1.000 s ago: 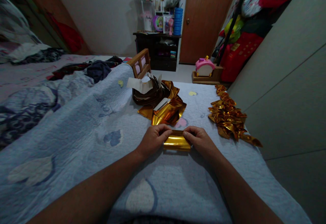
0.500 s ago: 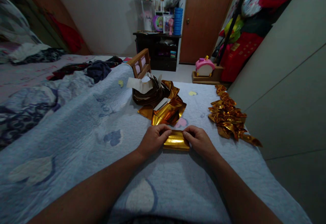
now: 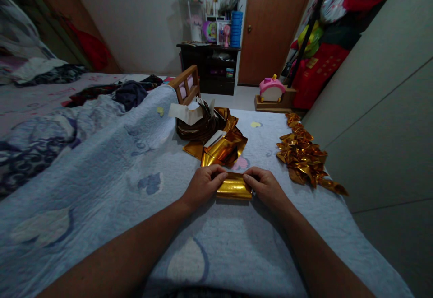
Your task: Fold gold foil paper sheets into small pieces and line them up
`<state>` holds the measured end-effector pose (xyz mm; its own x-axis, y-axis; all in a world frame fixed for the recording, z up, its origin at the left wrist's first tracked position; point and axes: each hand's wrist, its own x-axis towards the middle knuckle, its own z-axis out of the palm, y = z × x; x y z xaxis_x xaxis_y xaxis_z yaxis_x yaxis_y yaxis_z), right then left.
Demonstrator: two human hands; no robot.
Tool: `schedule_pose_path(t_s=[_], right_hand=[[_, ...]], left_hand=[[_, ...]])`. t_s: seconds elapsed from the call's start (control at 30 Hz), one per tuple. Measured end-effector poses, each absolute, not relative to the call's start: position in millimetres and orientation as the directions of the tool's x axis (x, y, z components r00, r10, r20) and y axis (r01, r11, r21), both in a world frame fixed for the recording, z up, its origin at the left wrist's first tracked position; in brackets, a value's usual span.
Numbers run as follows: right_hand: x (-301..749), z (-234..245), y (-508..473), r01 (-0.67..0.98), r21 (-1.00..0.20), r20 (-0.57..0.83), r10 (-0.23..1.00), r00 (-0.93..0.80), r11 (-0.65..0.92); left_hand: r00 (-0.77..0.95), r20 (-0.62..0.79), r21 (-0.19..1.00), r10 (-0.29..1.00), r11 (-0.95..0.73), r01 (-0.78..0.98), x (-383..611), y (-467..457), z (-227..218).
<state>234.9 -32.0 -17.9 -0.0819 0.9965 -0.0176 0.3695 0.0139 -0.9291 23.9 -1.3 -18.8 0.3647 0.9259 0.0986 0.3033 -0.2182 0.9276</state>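
Both forearms extend over the pale blue quilt [image 3: 237, 244], which is printed with hearts. The left hand [image 3: 204, 184] and right hand [image 3: 266, 185] stand a short gap apart, with the foil [image 3: 234, 188] spanning between them. Each is closed on one end of it near the upper edge, thumb on top; the fingers beneath are largely hidden. The foil is gold, shiny and rolled or folded into a wide, short band, lying crosswise just above or on the quilt; contact along its lower edge cannot be confirmed.

Directly beyond the left hand are loose gold sheets [image 3: 223, 149], overlapping and partly creased. To the right, well apart from the right hand, a heap of folded pieces [image 3: 306, 155] runs along the quilt's edge. Behind the sheets sits a curved stack [image 3: 192, 128], dark brown at the sides, with a pale strip on top.

Further off, a wooden rail [image 3: 187, 83] rises at the quilt's far edge. A pink toy [image 3: 272, 88] stands right of it. A dark cabinet [image 3: 209, 70] and a brown door [image 3: 275, 27] are at the back.
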Motion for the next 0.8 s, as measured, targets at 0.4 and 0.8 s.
schedule_pose_path(t_s=[0.4,0.8], right_hand=[[232.1,-16.5,-33.3,0.056,-0.993,-0.109,0.990,-0.090,-0.104],[232.9,-23.4,-32.8,0.154,-0.987,-0.057,0.993,-0.099,-0.042]], left_hand=[[0.370,0.102,0.925,0.923,-0.225,0.305,24.1,-0.1,-21.1],[0.400,0.125,0.896,0.908,-0.277,0.348,24.4,0.4,-22.3]])
